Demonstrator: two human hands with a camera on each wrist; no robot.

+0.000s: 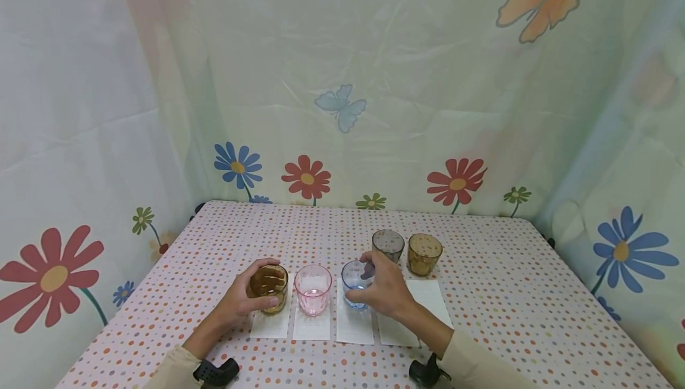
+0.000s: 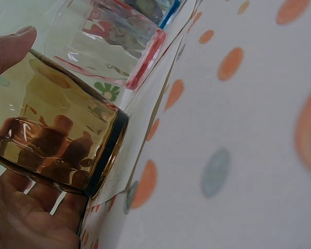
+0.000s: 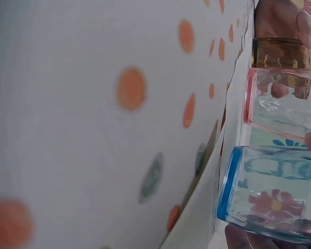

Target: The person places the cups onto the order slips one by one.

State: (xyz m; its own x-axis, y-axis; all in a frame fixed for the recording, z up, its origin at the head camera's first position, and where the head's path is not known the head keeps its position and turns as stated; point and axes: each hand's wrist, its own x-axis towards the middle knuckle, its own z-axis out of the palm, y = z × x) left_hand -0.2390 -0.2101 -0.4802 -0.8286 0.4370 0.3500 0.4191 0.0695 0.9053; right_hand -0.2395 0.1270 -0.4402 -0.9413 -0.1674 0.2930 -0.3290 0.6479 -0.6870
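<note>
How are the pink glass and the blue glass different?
The pink glass has a reddish-pink bottom edge, but the blue glass has a bright blue one. No hand holds the pink glass, while the right hand holds the blue glass. Both are see-through, with open tops.

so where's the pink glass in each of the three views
Head: the pink glass is below centre, between the amber glass and the blue glass.
Left wrist: top, left of centre, beyond the amber glass.
Right wrist: right edge, upper half, between amber and blue.
Shared landmark: that amber glass, held in the left hand.
</note>
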